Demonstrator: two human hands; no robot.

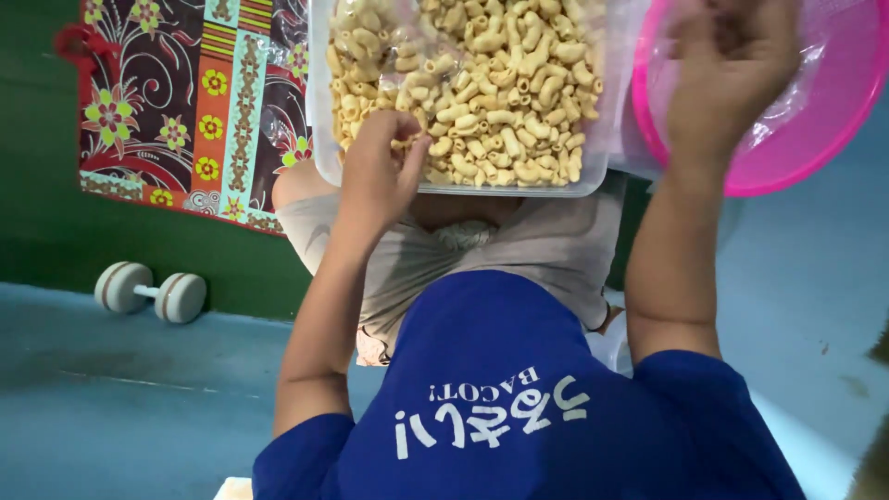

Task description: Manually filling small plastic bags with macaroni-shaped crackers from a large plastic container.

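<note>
fingers of the left hand (378, 167) pinch macaroni (482, 83) in the clear tub (319, 139); right hand (732, 65) loosely curled over the pink basin (815, 130).

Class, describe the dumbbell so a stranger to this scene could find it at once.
Start at the patterned floral cloth hanging on the green wall. Just below it, on the blue floor against the wall, lies the dumbbell. It is pale grey with two round ends, the only loose thing on that floor.

We have the container (593, 139) of macaroni (491, 83) on our lap, the basin (815, 120) just right of it, and a dumbbell (148, 292) on the floor (139, 407) far left.
</note>
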